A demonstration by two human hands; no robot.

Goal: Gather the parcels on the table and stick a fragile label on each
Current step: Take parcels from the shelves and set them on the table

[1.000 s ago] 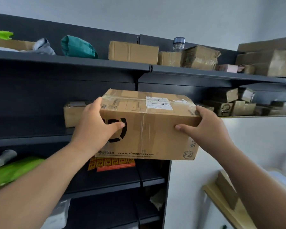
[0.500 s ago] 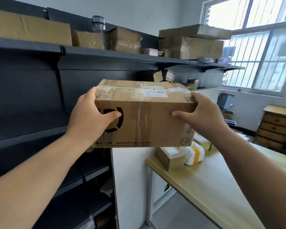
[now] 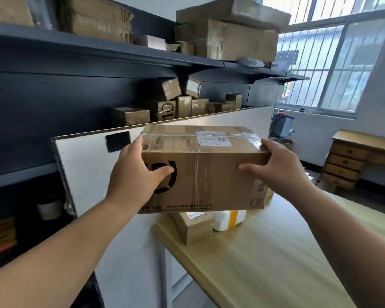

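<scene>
SF-Express cardboard parcel [image 3: 207, 174] held in the air over the far left corner of the desk [image 3: 265, 263]. Left hand [image 3: 136, 176] and right hand [image 3: 278, 167] grip its ends, thumbs spread across the front, fingers curled round the edges. Below it: small cardboard box [image 3: 193, 228], white packet [image 3: 228, 220] beside.

This looks like a parcel storeroom. Dark shelves [image 3: 120, 61] on the left are packed with taped cardboard boxes [image 3: 231, 38]. A wooden table [image 3: 276, 263] on the right holds a small parcel [image 3: 193, 227], and a barred window [image 3: 333, 70] is far behind.
</scene>
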